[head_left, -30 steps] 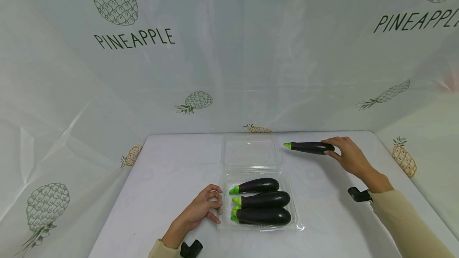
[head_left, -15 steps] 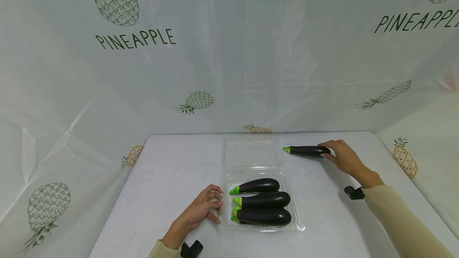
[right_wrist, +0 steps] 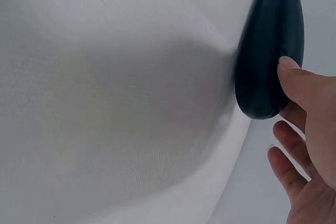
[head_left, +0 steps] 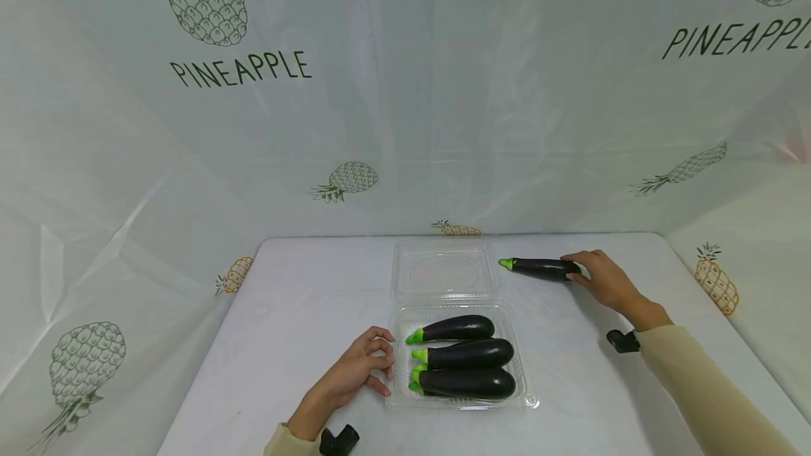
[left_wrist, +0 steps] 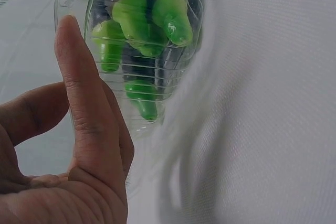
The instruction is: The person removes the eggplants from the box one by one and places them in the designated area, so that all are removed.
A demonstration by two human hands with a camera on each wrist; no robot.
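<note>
Gripping an eggplant (head_left: 537,268) by its rounded end, the right hand (head_left: 606,283) holds it near the back of the table (head_left: 317,287), just right of the laid-back lid (head_left: 443,266) of a clear clamshell box (head_left: 507,322); whether it touches the table I cannot tell. The left hand (head_left: 357,366) rests relaxed fingers at the box's left edge.

The held eggplant should be fairly light and firm, its glossy skin likely slippery; taking hold around the thick middle would probably balance better.

From the head, three packed eggplants (head_left: 469,354) show well, a fourth mostly hidden; the left wrist view shows four green stem ends (left_wrist: 140,98) through the clear wall. Only the right wrist view shows the thumb's pad pressing the skin closely.
</note>
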